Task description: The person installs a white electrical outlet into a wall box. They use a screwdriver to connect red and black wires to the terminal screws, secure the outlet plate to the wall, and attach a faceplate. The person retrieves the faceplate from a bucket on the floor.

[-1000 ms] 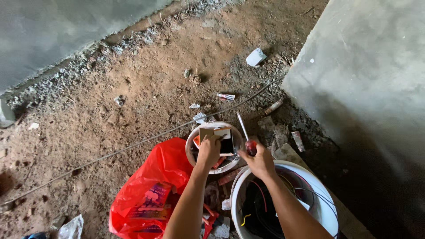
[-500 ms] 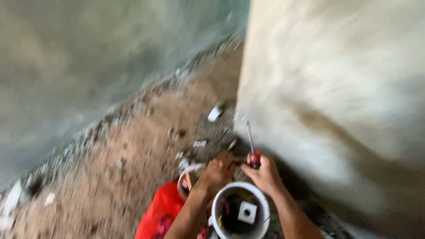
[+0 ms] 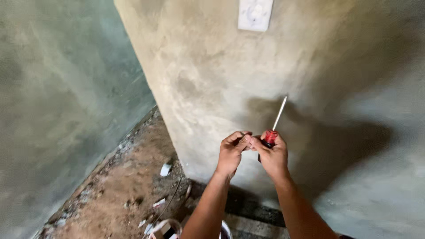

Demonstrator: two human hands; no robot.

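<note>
Against the plastered wall point(image 3: 221, 75): standing as the landmark, grey and rough, filling most of the view, with both arms raised in front of it.
Dirt floor point(image 3: 128, 186): lying below and left of the wall's foot, strewn with rubble and white scraps.
White plate point(image 3: 255, 14): sitting flush on the wall, high above the hands, cut off at the top edge.
Bucket rim point(image 3: 170, 226): showing at the wall's foot, beneath the left forearm, contents too cropped to tell.
Right hand point(image 3: 274, 156): closing around the screwdriver's handle just in front of the wall, fingertips reaching across to meet the left hand.
Left hand point(image 3: 232, 152): pinching thumb and fingers together, touching the right hand's fingertips; something small perhaps being held there, but too tiny to tell.
Screwdriver point(image 3: 274, 126): pointing up and slightly right toward the wall, well below the plate; red handle mostly hidden in the fist, slim pale metal shaft showing full length.
Step in hand: seemingly readying the tool, or a small piece, between both hands before working at the wall.
Next move, as a judgement: calling for lifting the tip up to the plate and steadying it there.
</note>
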